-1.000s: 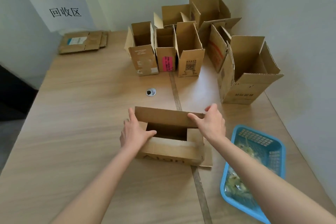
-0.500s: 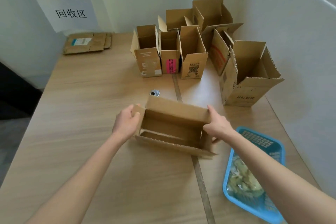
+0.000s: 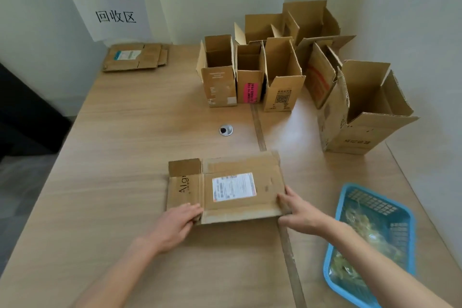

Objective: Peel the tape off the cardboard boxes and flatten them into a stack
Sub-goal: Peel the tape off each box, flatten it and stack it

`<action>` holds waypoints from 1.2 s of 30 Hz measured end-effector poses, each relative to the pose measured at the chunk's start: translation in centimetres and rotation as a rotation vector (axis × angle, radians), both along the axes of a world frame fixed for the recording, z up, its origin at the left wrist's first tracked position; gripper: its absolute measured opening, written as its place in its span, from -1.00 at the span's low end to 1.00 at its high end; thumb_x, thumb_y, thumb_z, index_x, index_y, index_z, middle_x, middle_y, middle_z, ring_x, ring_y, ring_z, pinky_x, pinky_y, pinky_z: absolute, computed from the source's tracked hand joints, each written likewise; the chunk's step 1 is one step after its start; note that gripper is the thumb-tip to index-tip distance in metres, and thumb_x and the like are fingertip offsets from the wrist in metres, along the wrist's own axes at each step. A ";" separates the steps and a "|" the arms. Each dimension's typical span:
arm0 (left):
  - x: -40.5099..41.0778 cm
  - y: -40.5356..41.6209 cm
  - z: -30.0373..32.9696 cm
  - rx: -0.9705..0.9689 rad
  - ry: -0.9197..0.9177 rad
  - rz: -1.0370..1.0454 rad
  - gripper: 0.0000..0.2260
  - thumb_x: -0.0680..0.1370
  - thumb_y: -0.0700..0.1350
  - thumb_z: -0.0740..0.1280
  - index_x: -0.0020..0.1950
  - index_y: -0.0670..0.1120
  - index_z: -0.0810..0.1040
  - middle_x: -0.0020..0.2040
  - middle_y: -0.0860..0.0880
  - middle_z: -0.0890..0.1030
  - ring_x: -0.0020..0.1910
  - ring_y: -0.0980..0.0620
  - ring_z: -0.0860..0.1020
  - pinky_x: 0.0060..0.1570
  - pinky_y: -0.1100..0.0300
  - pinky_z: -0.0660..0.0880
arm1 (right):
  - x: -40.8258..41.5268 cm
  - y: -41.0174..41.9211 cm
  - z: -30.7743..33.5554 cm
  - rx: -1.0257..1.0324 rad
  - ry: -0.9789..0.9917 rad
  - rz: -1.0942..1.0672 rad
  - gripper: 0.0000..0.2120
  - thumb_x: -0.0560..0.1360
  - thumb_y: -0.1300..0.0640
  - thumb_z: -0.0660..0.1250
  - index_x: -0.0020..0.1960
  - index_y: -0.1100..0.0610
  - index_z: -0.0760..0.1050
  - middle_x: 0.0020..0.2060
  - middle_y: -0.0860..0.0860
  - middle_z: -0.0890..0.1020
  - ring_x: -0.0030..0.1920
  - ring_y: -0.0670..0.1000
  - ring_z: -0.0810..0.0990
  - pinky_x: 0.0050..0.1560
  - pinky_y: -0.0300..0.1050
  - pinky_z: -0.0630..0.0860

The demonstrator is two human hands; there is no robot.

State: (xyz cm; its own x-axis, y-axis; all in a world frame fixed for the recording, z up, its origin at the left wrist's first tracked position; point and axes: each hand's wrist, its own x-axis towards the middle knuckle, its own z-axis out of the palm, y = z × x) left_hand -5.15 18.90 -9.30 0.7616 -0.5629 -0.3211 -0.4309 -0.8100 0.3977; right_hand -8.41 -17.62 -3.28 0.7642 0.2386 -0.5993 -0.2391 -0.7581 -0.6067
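Observation:
A flattened cardboard box [image 3: 226, 189] with a white shipping label lies flat on the wooden table [image 3: 120, 182] in front of me. My left hand [image 3: 175, 225] grips its near left corner, fingers curled over the edge. My right hand [image 3: 298, 212] holds its near right edge with thumb and fingers. Several open upright cardboard boxes [image 3: 250, 72] stand at the back of the table, and a larger open box [image 3: 360, 112] stands at the right. A small stack of flattened boxes [image 3: 136, 56] lies in the far left corner under a wall sign.
A blue plastic basket [image 3: 370, 245] with crumpled peeled tape sits at the near right, close to my right forearm. A round metal grommet [image 3: 225, 130] is set in the table past the flattened box. Walls close off the back and right sides.
The box was standing open between my hands; now it is collapsed flat on the table, label side up. Both hands have shifted to its near corners.

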 end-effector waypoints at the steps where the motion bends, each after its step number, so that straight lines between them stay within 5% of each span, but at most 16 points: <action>1: -0.2 -0.5 -0.2 0.070 0.096 0.027 -0.53 0.68 0.02 0.13 0.61 0.11 0.25 0.58 0.15 0.28 0.57 0.06 0.25 0.52 0.06 0.25 | -0.3 0.2 -1.5 -0.111 0.085 0.005 -0.42 0.55 -0.16 0.33 0.50 0.03 0.38 0.48 -0.04 0.31 0.43 0.03 0.40 0.40 -0.23 0.31; 3: 0.3 -1.3 -0.6 0.104 0.108 0.125 -0.38 0.61 0.29 -0.10 0.65 0.13 0.11 0.48 0.11 0.43 0.45 0.09 0.36 0.44 0.04 0.31 | 0.0 1.1 -3.5 -0.399 0.021 -0.030 -0.36 0.51 -0.45 0.17 0.36 -0.02 0.47 0.32 -0.01 0.48 0.27 0.09 0.53 0.22 -0.02 0.49; 6: 2.1 -2.7 -1.6 0.203 -0.036 0.162 -0.39 0.64 0.30 -0.03 0.66 0.13 0.02 0.26 0.06 0.47 0.23 0.06 0.43 0.22 0.03 0.42 | 1.6 3.2 -6.2 -0.602 -0.366 -0.036 -0.40 0.52 -0.40 0.16 0.34 0.03 0.35 0.35 0.07 0.38 0.37 0.16 0.42 0.27 0.02 0.43; 8: 3.0 -4.2 -2.7 0.277 -0.129 0.171 -0.45 0.65 0.29 0.09 0.59 0.10 0.22 0.43 -0.01 0.33 0.43 -0.01 0.30 0.37 -0.06 0.29 | 3.1 4.8 -8.0 -0.569 -0.433 0.108 -0.27 0.50 -0.49 0.06 0.57 -0.19 0.10 0.60 0.13 0.04 0.61 0.24 0.01 0.55 0.18 0.06; 10: 3.6 -5.6 -4.3 0.205 -0.209 0.225 -0.45 0.60 0.35 0.15 0.42 0.02 0.40 0.62 -0.02 0.11 0.62 -0.04 0.00 0.53 -0.22 -0.06 | 4.1 6.1 -10.2 -0.569 -0.389 0.179 -0.21 0.45 -0.59 -0.07 0.57 -0.37 -0.25 0.58 0.10 -0.37 0.59 0.23 -0.37 0.51 0.36 -0.27; 11: 3.8 -6.1 -5.3 0.180 -0.218 0.235 -0.42 0.56 0.40 0.15 0.38 0.00 0.40 0.67 0.00 -0.01 0.65 -0.02 -0.12 0.52 -0.28 -0.19 | 4.2 6.4 -11.4 -0.577 -0.409 0.170 -0.20 0.43 -0.63 -0.10 0.55 -0.40 -0.30 0.57 0.12 -0.42 0.57 0.24 -0.42 0.49 0.42 -0.30; 17: 3.5 -6.6 -9.9 0.181 -0.344 0.232 -0.20 0.49 0.56 -0.02 0.66 0.23 0.02 0.69 -0.04 -0.08 0.66 -0.10 -0.10 0.45 -0.47 -0.21 | 3.6 6.1 -15.0 -0.575 -0.637 0.070 -0.23 0.43 -0.62 -0.04 0.58 -0.40 -0.04 0.64 0.14 -0.10 0.63 0.25 -0.16 0.48 0.49 -0.11; 22: 3.9 -6.4 -9.0 0.124 -0.270 0.291 -0.32 0.53 0.45 -0.03 0.64 0.27 0.05 0.68 0.04 -0.13 0.65 0.01 -0.18 0.48 -0.39 -0.27 | 4.0 5.7 -14.6 -0.469 -0.589 0.029 -0.39 0.54 -0.47 -0.10 0.56 -0.43 -0.09 0.64 0.02 -0.22 0.61 0.10 -0.33 0.52 0.37 -0.25; 25: 3.0 -6.1 -8.3 0.114 -0.212 0.521 -0.30 0.48 0.54 0.04 0.59 0.36 0.08 0.67 -0.04 -0.18 0.64 -0.02 -0.22 0.51 -0.32 -0.27 | 3.1 4.8 -14.2 -0.441 -0.467 -0.196 -0.25 0.46 -0.55 -0.01 0.58 -0.36 -0.06 0.64 0.01 -0.20 0.61 0.04 -0.32 0.57 0.22 -0.25; 29: 0.6 -7.6 -6.6 0.153 -0.056 0.816 -0.14 0.35 0.60 0.20 0.59 0.40 0.02 0.63 -0.15 -0.29 0.61 -0.13 -0.30 0.45 -0.42 -0.07 | -0.1 5.6 -12.7 -0.597 -0.337 -0.437 -0.17 0.39 -0.59 0.12 0.57 -0.36 0.01 0.59 0.22 0.02 0.59 0.23 -0.04 0.49 0.25 0.04; 33: 0.6 -8.0 -4.8 0.143 -0.016 0.986 -0.01 0.19 0.57 0.40 0.56 0.37 0.17 0.61 -0.24 -0.09 0.59 -0.21 -0.12 0.43 -0.41 0.14 | 1.0 5.8 -11.5 -0.457 -0.368 -0.495 -0.31 0.33 -0.38 0.47 0.41 -0.25 0.40 0.43 0.22 0.27 0.44 0.25 0.21 0.38 0.21 0.21; 36: 0.1 -7.4 -4.5 0.142 0.008 1.077 0.02 0.11 0.53 0.49 0.53 0.39 0.24 0.53 -0.23 0.11 0.51 -0.22 0.03 0.36 -0.31 0.26 | 1.8 5.3 -11.1 -0.331 -0.347 -0.529 -0.30 0.22 -0.28 0.61 0.31 -0.25 0.47 0.32 0.13 0.28 0.41 0.19 0.22 0.37 0.16 0.21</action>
State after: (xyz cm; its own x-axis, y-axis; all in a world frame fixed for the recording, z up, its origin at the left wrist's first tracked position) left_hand -5.06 11.54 -13.80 0.8309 0.4421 -0.3378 0.5356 -0.8001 0.2702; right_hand -6.62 -12.36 -14.42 0.8870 -0.3688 -0.2779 -0.4605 -0.7514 -0.4726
